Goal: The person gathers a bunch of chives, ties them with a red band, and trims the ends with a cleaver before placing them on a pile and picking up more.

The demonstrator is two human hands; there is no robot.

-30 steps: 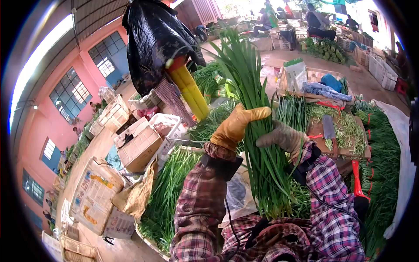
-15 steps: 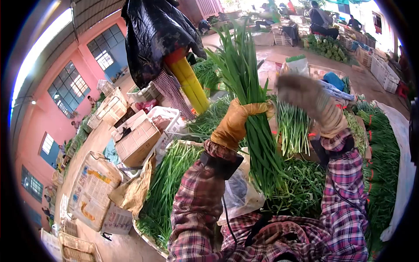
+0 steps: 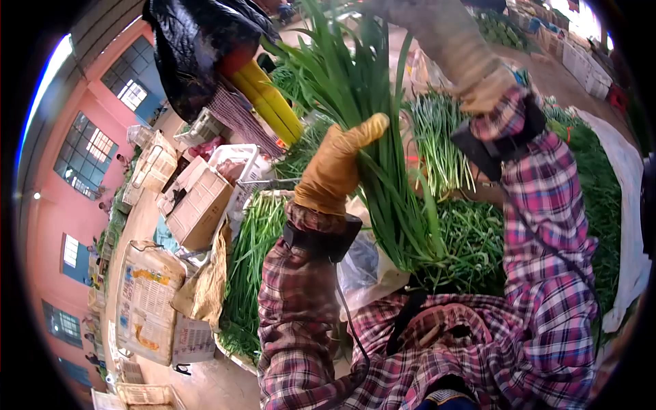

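Observation:
My left hand (image 3: pixel 338 164), in an orange-brown glove, is wrapped round the middle of a bundle of long green leaves (image 3: pixel 383 198), its thumb across the front. The bundle stands roughly upright, leaf tips at the top. My right hand (image 3: pixel 437 34), gloved and blurred, is raised at the upper right by the bundle's top; its fingers are smeared at the frame's edge. Behind the bundle lie white-stemmed greens (image 3: pixel 441 147), and below are loose dark greens (image 3: pixel 471 246).
At the left are a basket of greens (image 3: pixel 256 266), a cardboard box (image 3: pixel 198 203) and a white crate (image 3: pixel 254 167). A yellow-legged figure under black plastic (image 3: pixel 205 55) stands behind. Greens and a white sheet (image 3: pixel 625 205) lie at the right.
My right hand has moved up and left to the bundle's top. The bundle and my left hand have shifted slightly left in view. The whole view has tilted downward.

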